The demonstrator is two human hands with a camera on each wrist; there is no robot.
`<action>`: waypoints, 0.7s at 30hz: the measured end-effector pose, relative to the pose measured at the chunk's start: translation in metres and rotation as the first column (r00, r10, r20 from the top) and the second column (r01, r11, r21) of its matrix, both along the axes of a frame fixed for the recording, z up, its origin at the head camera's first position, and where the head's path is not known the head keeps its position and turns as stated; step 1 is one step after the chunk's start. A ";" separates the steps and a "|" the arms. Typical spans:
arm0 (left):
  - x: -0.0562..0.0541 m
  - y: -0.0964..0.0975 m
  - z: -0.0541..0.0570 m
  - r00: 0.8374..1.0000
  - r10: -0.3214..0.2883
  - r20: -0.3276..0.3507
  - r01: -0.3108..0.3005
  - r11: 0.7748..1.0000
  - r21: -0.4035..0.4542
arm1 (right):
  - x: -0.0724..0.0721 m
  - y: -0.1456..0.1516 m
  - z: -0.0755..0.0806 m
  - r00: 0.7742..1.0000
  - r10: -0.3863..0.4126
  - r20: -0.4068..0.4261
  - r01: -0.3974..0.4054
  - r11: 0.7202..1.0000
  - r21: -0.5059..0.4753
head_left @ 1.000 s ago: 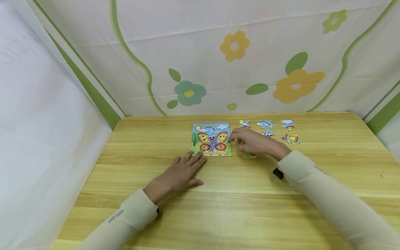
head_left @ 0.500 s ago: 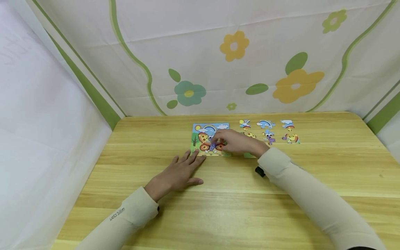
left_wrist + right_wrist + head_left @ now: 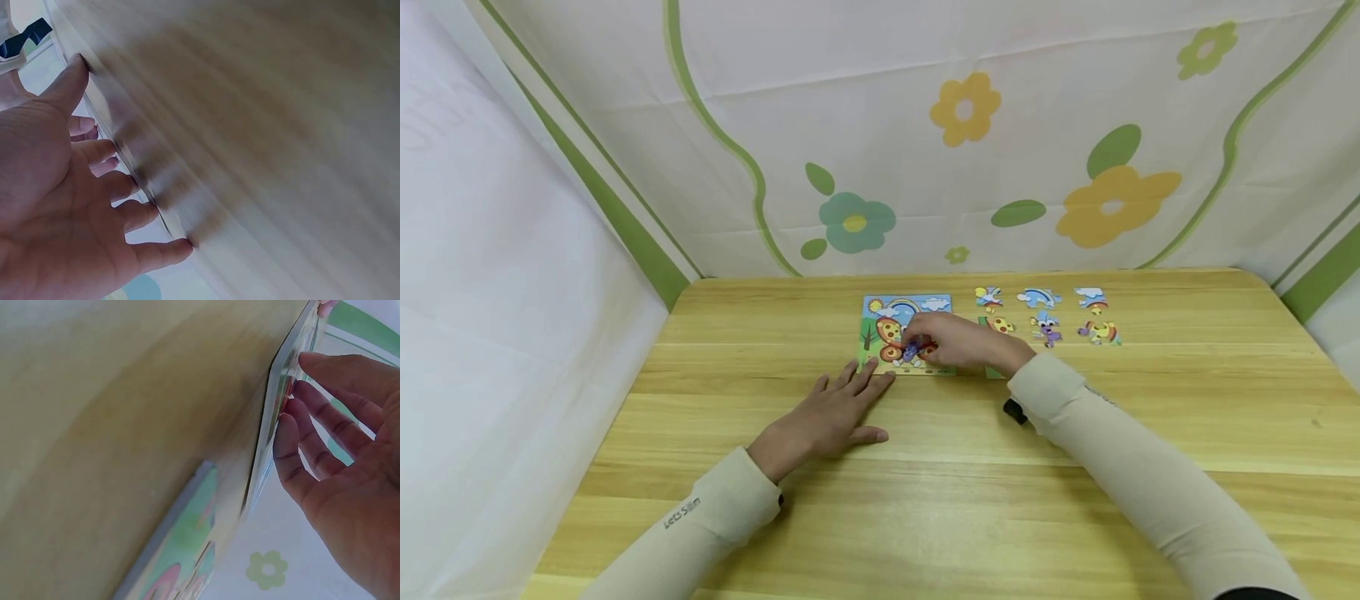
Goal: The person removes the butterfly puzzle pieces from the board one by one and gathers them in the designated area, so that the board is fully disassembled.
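Note:
A square puzzle board (image 3: pixel 871 310) printed with a butterfly under a rainbow lies near the back of the table. My right hand (image 3: pixel 966 340) is over its right half, thumb and bent fingers down at the purple butterfly body. In the right wrist view the fingertips of that hand (image 3: pixel 356 469) are right at the face of the board (image 3: pixel 265 419); I cannot tell whether they pinch a piece. My left hand (image 3: pixel 831 417) lies with spread, straight fingers on the table, the foremost tips at the board's lower left edge. The left wrist view shows the same hand (image 3: pixel 62 187) palm side.
Loose puzzle pieces lie in rows right of the board, among them a rainbow piece (image 3: pixel 1039 297), a cloud piece (image 3: pixel 1090 300) and a purple face piece (image 3: pixel 1045 329). A green piece (image 3: pixel 995 372) is partly under my right wrist. A flowered cloth (image 3: pixel 865 125) hangs behind the table.
My right hand has moved left from beside the board to over the butterfly's body, uncovering loose pieces on the right. My left hand has stayed nearly still.

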State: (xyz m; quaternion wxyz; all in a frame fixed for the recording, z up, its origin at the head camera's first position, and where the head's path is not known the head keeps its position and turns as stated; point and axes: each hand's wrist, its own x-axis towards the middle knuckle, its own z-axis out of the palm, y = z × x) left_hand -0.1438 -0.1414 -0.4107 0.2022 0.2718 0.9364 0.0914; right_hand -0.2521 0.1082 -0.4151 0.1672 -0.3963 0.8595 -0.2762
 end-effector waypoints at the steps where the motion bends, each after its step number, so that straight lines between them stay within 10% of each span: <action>1: 0.000 0.000 0.000 1.000 -0.001 0.000 0.001 1.000 0.000 | 0.000 0.000 0.000 1.000 0.001 -0.003 -0.001 1.000 0.001; 21: 0.001 0.001 0.000 1.000 0.004 0.013 -0.004 1.000 -0.003 | 0.001 -0.004 0.003 1.000 0.005 0.006 -0.005 1.000 0.027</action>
